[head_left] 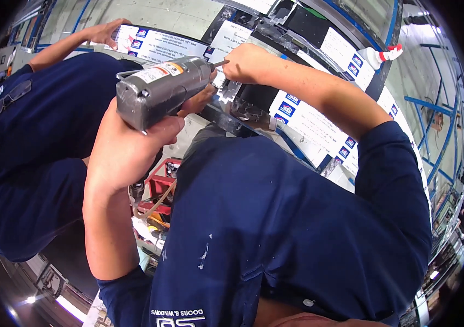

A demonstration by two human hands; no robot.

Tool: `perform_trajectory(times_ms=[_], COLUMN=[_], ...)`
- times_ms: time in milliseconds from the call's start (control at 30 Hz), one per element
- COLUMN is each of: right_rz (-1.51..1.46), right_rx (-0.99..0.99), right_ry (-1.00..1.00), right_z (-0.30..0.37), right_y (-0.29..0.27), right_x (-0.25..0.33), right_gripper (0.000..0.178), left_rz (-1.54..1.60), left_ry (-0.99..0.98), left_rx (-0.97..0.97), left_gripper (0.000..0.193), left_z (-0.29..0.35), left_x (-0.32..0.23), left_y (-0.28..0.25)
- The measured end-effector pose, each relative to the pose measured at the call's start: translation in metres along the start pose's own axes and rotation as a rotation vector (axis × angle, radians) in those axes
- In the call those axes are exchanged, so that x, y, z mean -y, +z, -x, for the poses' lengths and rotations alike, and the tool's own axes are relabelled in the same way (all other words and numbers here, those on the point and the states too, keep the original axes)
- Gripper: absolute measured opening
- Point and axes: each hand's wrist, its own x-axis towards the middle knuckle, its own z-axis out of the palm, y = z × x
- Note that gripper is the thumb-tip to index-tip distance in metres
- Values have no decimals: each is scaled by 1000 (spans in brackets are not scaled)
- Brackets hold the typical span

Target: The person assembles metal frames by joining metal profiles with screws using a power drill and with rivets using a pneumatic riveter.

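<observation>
My left hand (128, 139) is wrapped round the grip of a grey air screwdriver (158, 90), held level with its bit pointing right. A hose fitting hangs below its handle. Close to the bit's tip, my right hand (247, 62) is closed with the fingers curled down; what they pinch, if anything, is hidden. Under both hands runs a corner where dark metal frame profiles (232, 126) covered in white and blue printed film (172, 49) meet. A co-worker's hand (202, 100) is beside the joint, partly hidden behind the driver.
At the left, a co-worker in dark blue (52, 120) leans in, with another hand (106, 34) on the film-covered profile. A white bottle with a red nozzle (376, 57) stands at the upper right. Below are a red tool rack (161, 185) and a hose (155, 206).
</observation>
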Motion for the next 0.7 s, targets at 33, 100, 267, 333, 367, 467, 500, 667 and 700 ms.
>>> perform_trajectory(times_ms=[33,100,267,333,367,467,500,667,700], right_rz=[49,44,24,27,33,-636,-795,-1375,-1679], right_rx=[15,3,-76,29,36,-428,-414,-518,-532], right_ry=[-29,-69,-266,-285,-297,-119,27,644,647], right_z=[1,-1,-2,-4,-2,17,23,52,57], right_y=[-4,-1,8,3,-5,-17,-13,2,13], right_x=[2,1,-11,-14,-11,-20,-28,-2,4], right_gripper=[22,20,13,9,9,12,18,33,30], left_rz=[-25,20,82,135,142,139,143,208,216], left_ry=[-39,-27,24,38,53,58,60,118,106], left_rx=[31,13,-34,-104,-109,-125,-126,-126,-118], left_gripper=[43,43,43,43,45,48,48,55,62], left_z=[6,14,26,32,35,39,38,30,29], left_x=[0,6,22,27,32,34,36,46,47], left_y=[-4,-6,-11,-11,-15,-20,-20,-13,-10])
